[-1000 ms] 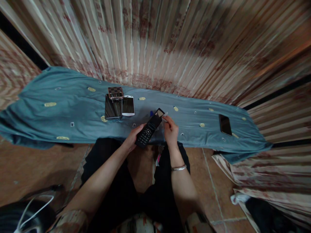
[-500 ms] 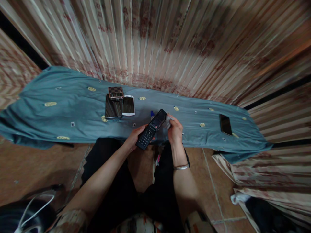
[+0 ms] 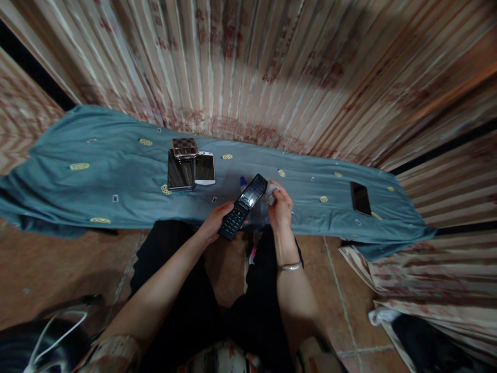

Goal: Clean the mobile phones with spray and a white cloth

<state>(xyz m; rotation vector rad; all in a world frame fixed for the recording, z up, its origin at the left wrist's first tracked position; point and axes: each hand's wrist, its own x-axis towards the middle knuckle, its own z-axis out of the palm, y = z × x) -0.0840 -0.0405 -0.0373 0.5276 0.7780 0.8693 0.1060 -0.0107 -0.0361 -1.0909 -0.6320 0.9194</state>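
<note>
Mid-frame, your left hand (image 3: pixel 213 224) is gripping the open flip phone (image 3: pixel 243 206) by its keypad, tilting the screen up so your right hand (image 3: pixel 280 208), closed on a white wipe (image 3: pixel 269 194), reaches it.

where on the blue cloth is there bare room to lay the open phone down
Bare stretches of blue cloth: left of the phone cluster, and between the right hand and the lone dark phone. Crowded around the cluster and both hands.

Left hand (image 3: pixel 216 224) curled, fingers closed in a grip, forearm angled up from lower left. Right hand (image 3: pixel 280 206) raised just beside it, fingers pinched together, bangle on wrist, forearm near vertical.
</note>
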